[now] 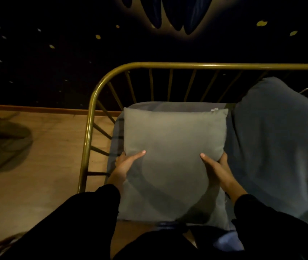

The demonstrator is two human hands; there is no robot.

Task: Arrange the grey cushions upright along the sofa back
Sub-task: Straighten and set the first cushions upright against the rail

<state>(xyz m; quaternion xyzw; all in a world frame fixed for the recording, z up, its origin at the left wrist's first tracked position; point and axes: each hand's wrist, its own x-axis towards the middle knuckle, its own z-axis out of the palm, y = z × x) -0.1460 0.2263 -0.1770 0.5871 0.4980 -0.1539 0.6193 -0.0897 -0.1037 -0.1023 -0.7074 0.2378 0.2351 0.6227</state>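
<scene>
A square grey cushion [173, 136] fills the middle of the view, held above the left end of the sofa seat [114, 139]. My left hand [124, 164] grips its left edge, thumb on top. My right hand [216, 167] grips its right edge the same way, fingers hidden underneath. The cushion's far edge, with a small white tag, reaches toward the brass railing [187, 65] that forms the sofa back. A larger grey cushion or blanket [273, 143] leans against the railing at the right.
The brass rail curves down at the left [88, 128] as the sofa's arm, with thin spokes. Wooden floor [52, 166] lies to the left, with a dark fan-like object [1, 139] on it. A dark wall stands behind the railing.
</scene>
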